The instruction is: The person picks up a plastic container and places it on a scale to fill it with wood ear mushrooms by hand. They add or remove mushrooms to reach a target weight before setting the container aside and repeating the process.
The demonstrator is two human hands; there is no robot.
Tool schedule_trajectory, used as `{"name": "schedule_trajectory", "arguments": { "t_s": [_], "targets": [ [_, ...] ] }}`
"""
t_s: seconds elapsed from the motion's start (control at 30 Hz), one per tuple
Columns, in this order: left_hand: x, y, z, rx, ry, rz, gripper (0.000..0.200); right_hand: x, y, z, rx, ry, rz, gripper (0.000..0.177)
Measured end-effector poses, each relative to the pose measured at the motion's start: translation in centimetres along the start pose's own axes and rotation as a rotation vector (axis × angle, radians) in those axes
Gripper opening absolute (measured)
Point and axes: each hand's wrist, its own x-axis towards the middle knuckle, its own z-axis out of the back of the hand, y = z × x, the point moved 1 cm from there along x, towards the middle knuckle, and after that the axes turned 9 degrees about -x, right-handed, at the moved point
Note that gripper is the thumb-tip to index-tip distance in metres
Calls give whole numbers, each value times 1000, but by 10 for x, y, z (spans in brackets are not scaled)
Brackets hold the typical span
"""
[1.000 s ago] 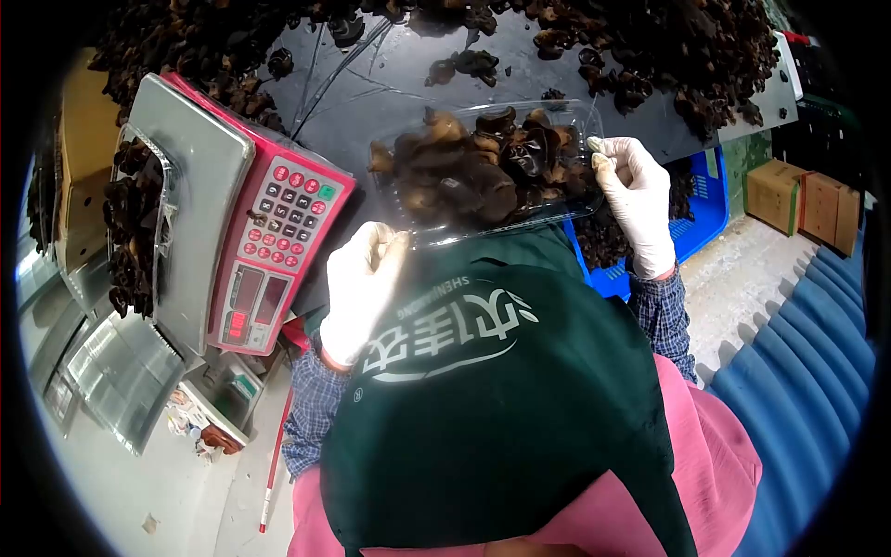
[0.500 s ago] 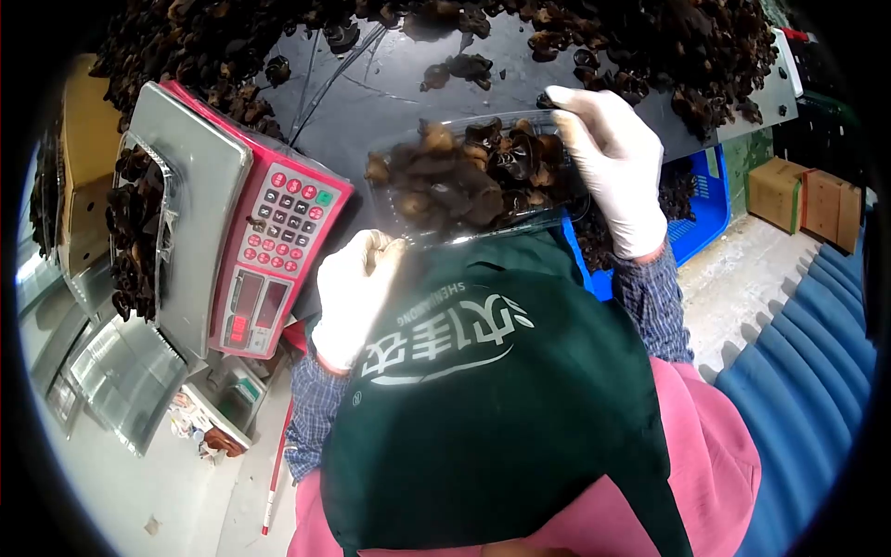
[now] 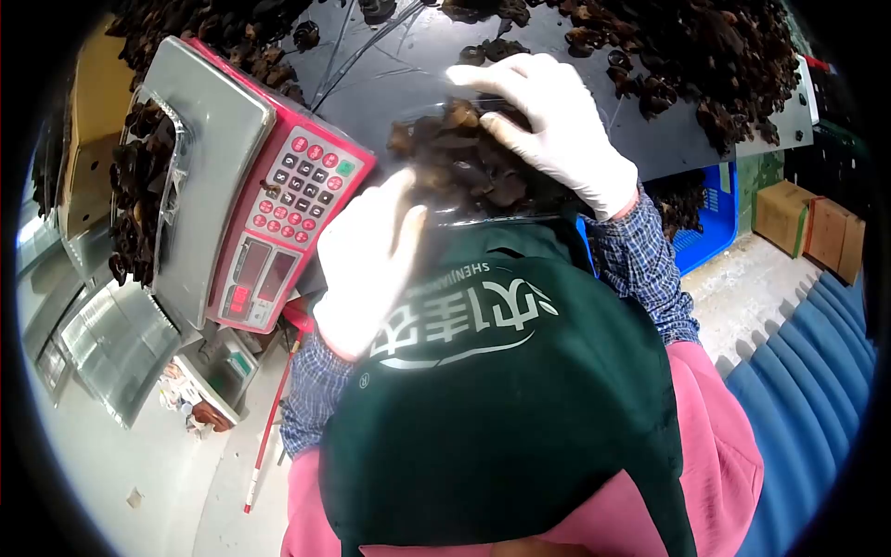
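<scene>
A clear plastic tray filled with dark brown wood ear mushrooms lies close in front of the green apron. My left hand, in a white glove, is at the tray's left end with thumb and fingers apart. Reaching over the tray's right part is my right hand, also gloved, its thumb and forefinger spread above the mushrooms. I make out nothing held in either hand. The left fingertips are slightly blurred, and the right hand hides the tray's right end.
A pink and grey scale stands at the left, with another filled tray on its platform. Loose mushrooms are heaped across the back of the dark table. A blue basket and cardboard boxes are at the right.
My right hand has moved left from the tray's right end to above its mushrooms, and its fingers have spread. My left hand has opened from a closed pinch at the tray's left corner.
</scene>
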Motion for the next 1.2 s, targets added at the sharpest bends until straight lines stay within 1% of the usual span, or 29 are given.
{"name": "schedule_trajectory", "arguments": {
  "t_s": [0.03, 0.07, 0.1, 0.17, 0.2, 0.27, 0.3, 0.37, 0.4, 0.43, 0.47, 0.5, 0.53, 0.57, 0.6, 0.63, 0.67, 0.7, 0.73, 0.77, 0.8, 0.83, 0.9, 0.97, 1.03, 1.1, 1.13, 1.17, 1.2],
  "targets": [
    [7, 1, -4, 77, -3, -64, 39, 2, 6, 0, -18, 4, 13, 41],
    [15, 2, -8, 154, -6, -128, 37, 1, 10, -4, -63, 49, 40, 54],
    [20, 0, -11, 231, -11, -191, 36, 3, 14, -4, -60, 75, 53, 47],
    [25, -1, -11, 236, -3, -199, 31, 5, 18, -13, -122, 7, 71, 38],
    [25, -1, -10, 238, 1, -199, 28, 6, 17, -11, -74, -4, 49, 35],
    [22, -1, -7, 117, 33, -91, 26, 9, 13, -2, 29, -18, 12, 29],
    [19, -1, -6, 58, 47, -34, 25, 7, 7, 7, 186, -30, -45, 29],
    [12, -2, -4, -51, 20, 62, 25, -2, 5, 26, 566, 7, -312, 34],
    [10, -5, 0, -112, 6, 102, 25, -6, 2, 46, 567, 100, -389, 39],
    [8, -9, 4, -173, -8, 139, 26, -16, -6, 50, 754, 30, -402, 43],
    [7, -13, 9, -261, 6, 203, 26, -25, -10, 60, 952, 62, -444, 45],
    [9, -22, 15, -308, 10, 182, 28, -34, -14, 70, 1149, 93, -486, 47],
    [12, -24, 15, -380, 21, 103, 29, -41, -18, 72, 1319, 162, -449, 57],
    [15, -26, 15, -452, 33, 23, 30, -49, -10, 74, 1388, 201, -525, 74],
    [16, -30, 11, -444, 50, -60, 34, -50, 6, 77, 1443, 244, -584, 82],
    [26, -38, 15, -312, 113, -183, 37, -48, 20, 79, 1496, 285, -643, 90],
    [34, -46, 13, -286, 132, -261, 39, -54, 28, 70, 1613, 331, -682, 96],
    [40, -55, 9, -261, 151, -338, 41, -60, 35, 63, 1651, 336, -695, 87],
    [44, -60, 8, -221, 204, -335, 41, -66, 42, 56, 1688, 341, -708, 78],
    [45, -59, 8, -263, 180, -338, 41, -71, 45, 55, 1744, 353, -763, 70],
    [44, -56, 9, -304, 159, -337, 40, -74, 46, 60, 1702, 375, -908, 52],
    [43, -51, 10, -345, 140, -334, 39, -77, 45, 66, 1721, 312, -905, 38],
    [44, -39, 8, -307, 4, -372, 26, -96, 30, 81, 1728, 261, -887, 27],
    [46, -26, 9, -308, -1, -223, 22, -125, 6, 105, 1608, 191, -835, 21],
    [45, -15, 3, -275, -28, -183, 21, -142, -7, 137, 1269, 167, -925, 21],
    [45, -6, -2, -249, 0, -157, 28, -158, -19, 149, 808, 188, -1066, 19],
    [47, -6, -4, -176, -5, -198, 31, -169, -31, 152, 436, 294, -965, 23],
    [51, -8, -5, -104, -9, -242, 35, -184, -47, 156, 20, 492, -851, 38],
    [53, -10, -7, -32, -12, -287, 39, -180, -39, 153, -282, 543, -851, 48]
  ]
}}
